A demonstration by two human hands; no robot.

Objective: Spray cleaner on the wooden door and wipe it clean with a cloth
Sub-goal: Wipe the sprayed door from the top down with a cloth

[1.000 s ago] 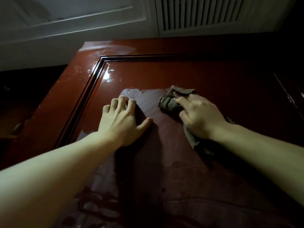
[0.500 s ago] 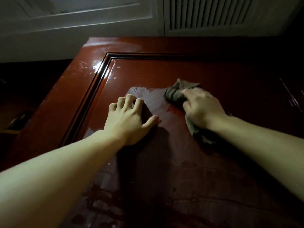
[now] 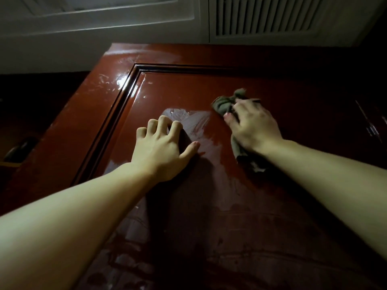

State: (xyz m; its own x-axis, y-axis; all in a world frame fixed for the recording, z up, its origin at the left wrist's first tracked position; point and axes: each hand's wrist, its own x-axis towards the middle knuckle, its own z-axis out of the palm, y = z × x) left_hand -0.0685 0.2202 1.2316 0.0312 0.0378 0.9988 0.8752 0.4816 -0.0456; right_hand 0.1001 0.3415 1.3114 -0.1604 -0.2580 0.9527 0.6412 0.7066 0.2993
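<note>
The reddish-brown wooden door (image 3: 272, 84) fills most of the view, glossy, with a raised moulding framing its inner panel. Pale wet streaks lie on the panel between my hands and near the upper left corner. My left hand (image 3: 161, 149) rests flat on the panel, fingers spread and bent, holding nothing. My right hand (image 3: 253, 128) presses a crumpled grey-green cloth (image 3: 225, 103) against the door; the cloth sticks out above the fingers and below the wrist. No spray bottle is in sight.
Above the door runs a white frame (image 3: 104, 19) and a white slatted vent (image 3: 266, 15). A dark gap lies left of the door's edge, with a dim rounded object (image 3: 18, 149) low in it. The right side is in deep shadow.
My right hand has slid the cloth up and to the right across the panel. The left hand has stayed put on the door. The view has shifted slightly.
</note>
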